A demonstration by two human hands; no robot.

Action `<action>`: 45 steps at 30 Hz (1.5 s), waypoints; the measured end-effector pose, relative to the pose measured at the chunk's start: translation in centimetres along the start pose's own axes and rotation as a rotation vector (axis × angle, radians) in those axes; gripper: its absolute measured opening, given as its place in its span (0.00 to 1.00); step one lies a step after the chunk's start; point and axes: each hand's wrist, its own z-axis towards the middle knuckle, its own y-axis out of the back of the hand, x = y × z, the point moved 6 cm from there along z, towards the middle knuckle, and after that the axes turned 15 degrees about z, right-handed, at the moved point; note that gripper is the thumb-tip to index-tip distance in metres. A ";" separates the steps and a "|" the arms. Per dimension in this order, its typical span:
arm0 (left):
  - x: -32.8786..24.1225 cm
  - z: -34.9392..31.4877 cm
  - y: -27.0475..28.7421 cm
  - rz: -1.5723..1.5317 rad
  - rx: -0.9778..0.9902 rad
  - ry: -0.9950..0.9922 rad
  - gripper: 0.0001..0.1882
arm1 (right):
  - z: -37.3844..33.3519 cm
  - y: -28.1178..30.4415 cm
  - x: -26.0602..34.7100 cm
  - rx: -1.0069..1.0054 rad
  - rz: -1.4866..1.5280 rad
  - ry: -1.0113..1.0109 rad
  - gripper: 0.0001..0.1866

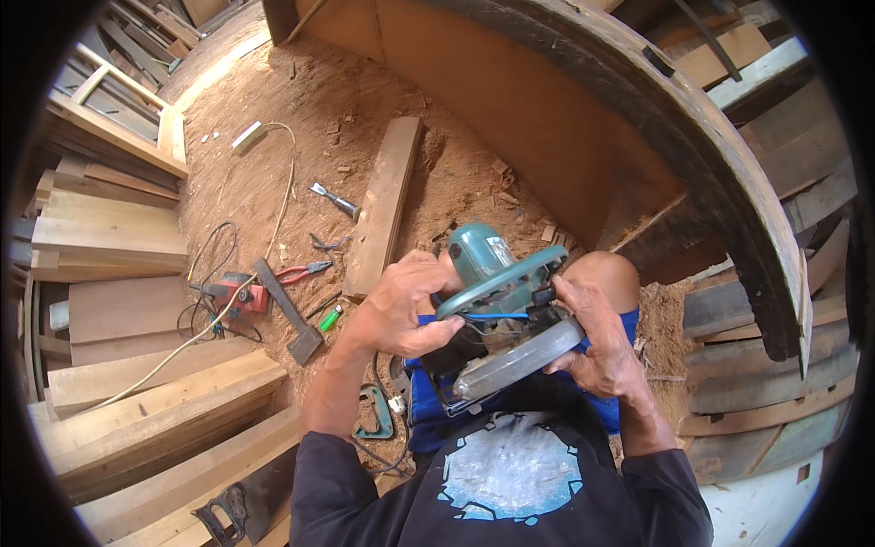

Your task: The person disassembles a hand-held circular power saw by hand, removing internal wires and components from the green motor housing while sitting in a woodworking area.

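Right of the brown plank [387, 201], the green power saw [506, 301] sits over the lap [427, 401], its wiring [497, 316] exposed, apparently steadied by the right hand [602, 351], wrapped around the guard [519, 362], so the half-curled left hand [401, 305] can hold the handle [492, 285] between thumb and fingers.

Hands [401, 305] on green power tool [497, 284]

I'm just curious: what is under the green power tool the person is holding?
Blue cloth and a black shirt show below the green power tool. Whatever lies directly beneath its middle is covered by it.
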 end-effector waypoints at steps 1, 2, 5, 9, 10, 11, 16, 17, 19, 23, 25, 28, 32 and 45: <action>-0.2 -0.9 0.5 0.008 -0.008 0.004 0.15 | 1.2 0.1 1.0 0.006 0.001 0.045 0.57; 0.1 -1.8 1.1 -0.031 -0.046 0.098 0.14 | 2.2 0.1 1.5 0.011 0.003 0.090 0.58; -0.1 -3.0 1.8 -0.091 -0.173 0.226 0.14 | 4.6 0.6 0.7 -0.039 0.019 0.144 0.60; -2.2 -2.3 2.0 -0.019 -0.246 0.263 0.15 | 4.9 1.8 -1.3 -0.142 0.045 0.067 0.54; -3.0 -1.9 1.8 0.048 -0.258 0.255 0.15 | 4.4 2.1 -2.5 -0.199 0.094 0.029 0.51; -3.5 -1.6 1.5 0.114 -0.268 0.246 0.15 | 4.0 1.9 -3.1 -0.199 0.092 0.025 0.51; -4.9 -0.5 1.5 0.082 -0.288 0.303 0.15 | 3.8 3.3 -2.0 -0.254 0.228 0.018 0.51; -5.1 -0.4 1.7 0.042 -0.285 0.340 0.14 | 3.9 3.7 -1.7 -0.252 0.240 0.009 0.51; -5.7 0.1 1.7 0.015 -0.277 0.385 0.14 | 4.6 4.7 -0.9 -0.242 0.238 0.073 0.51; -7.2 2.4 0.2 0.104 -0.278 0.317 0.15 | 3.3 6.9 -3.6 -0.204 0.284 0.107 0.47; -6.1 2.8 -1.2 0.167 -0.225 0.353 0.15 | 2.8 6.9 -4.4 -0.205 0.269 0.089 0.42; -5.8 2.3 -1.6 0.139 -0.192 0.387 0.15 | 2.7 7.5 -4.5 -0.148 0.252 0.082 0.39; -5.5 1.9 -1.3 0.105 -0.076 0.353 0.18 | 2.6 8.1 1.4 -0.167 0.028 0.054 0.26; -2.7 -1.0 -1.8 -0.039 -0.019 0.243 0.25 | -1.7 -6.4 5.6 0.153 0.821 -0.329 0.43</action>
